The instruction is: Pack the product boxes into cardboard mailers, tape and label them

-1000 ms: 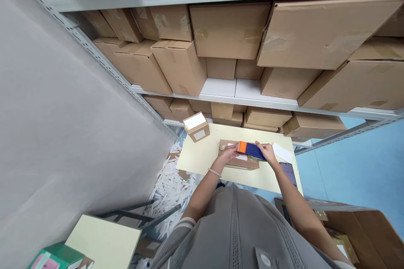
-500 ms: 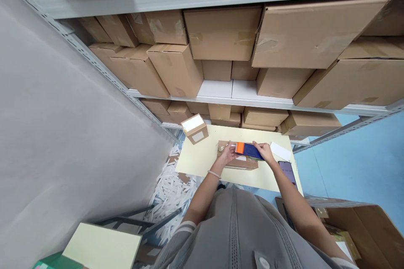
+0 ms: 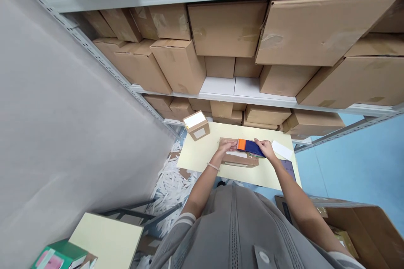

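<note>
Between my hands, above a cardboard box, is a flat dark blue item with an orange end [image 3: 251,147]; its kind I cannot make out. My left hand [image 3: 227,146] has its fingers closed at the orange end. The blue end is gripped by my right hand [image 3: 265,149], thumb on top. Something greenish peeks out under the blue part, too small to name. The cardboard box [image 3: 236,161] lies flat on the pale yellow table [image 3: 202,157], with a white label on top partly covered by my left hand and the item.
A small labelled box [image 3: 198,128] stands at the table's back left. To the right lie a white paper [image 3: 282,150] and a phone [image 3: 288,168]. Shelves of boxes [image 3: 227,29] rise behind. Paper strips [image 3: 172,180] cover the floor; an open carton [image 3: 356,227] is at lower right.
The orange end is tipped a little differently, and my left hand has turned more palm-down beside it. More of the box's white label shows. The whole view has shifted slightly.
</note>
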`<state>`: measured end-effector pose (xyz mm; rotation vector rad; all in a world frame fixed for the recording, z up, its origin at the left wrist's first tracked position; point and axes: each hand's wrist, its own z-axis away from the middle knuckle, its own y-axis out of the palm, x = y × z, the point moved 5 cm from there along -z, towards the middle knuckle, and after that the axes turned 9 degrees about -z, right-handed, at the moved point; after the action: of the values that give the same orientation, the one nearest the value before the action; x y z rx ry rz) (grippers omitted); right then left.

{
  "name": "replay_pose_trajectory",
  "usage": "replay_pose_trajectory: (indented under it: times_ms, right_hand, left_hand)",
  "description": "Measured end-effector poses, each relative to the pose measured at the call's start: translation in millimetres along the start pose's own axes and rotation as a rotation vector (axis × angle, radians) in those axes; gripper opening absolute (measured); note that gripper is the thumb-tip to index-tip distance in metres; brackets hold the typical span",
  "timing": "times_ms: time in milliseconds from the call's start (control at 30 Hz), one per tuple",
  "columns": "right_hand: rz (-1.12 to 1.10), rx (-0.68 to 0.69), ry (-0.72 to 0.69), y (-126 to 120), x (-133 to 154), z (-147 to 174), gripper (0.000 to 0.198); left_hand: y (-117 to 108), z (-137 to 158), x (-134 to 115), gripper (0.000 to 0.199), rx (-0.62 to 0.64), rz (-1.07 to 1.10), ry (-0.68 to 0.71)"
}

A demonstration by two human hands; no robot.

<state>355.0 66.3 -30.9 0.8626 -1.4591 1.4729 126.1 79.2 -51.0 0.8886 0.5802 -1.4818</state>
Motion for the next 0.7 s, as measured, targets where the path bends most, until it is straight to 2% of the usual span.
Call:
replay_pose_trajectory:
  times_ms: [100, 267, 433, 533, 700]
  right_hand:
    - [-0.004, -0.017, -0.007, 0, -1, -1, 0.070]
    - [-0.004, -0.002, -0.026, 6, 4, -4, 0.070]
    - [-0.005, 0.034, -0.038, 19, 8, -7, 0.071]
    - [0.047, 0.043, -0.046, 23, 8, -9, 0.070]
    - [0.097, 0.067, -0.040, 27, 5, -13, 0.065]
  left_hand:
    - [-23, 4, -12, 0.020, -0.036, -0.039, 0.033]
    - [-88, 15, -33, 0.017, -0.106, -0.064, 0.074]
    - [-142, 21, -32, 0.018, -0.190, -0.047, 0.047]
    - [-153, 22, -15, 0.018, -0.202, -0.017, 0.026]
    - [-144, 16, 25, 0.024, -0.211, 0.059, 0.013]
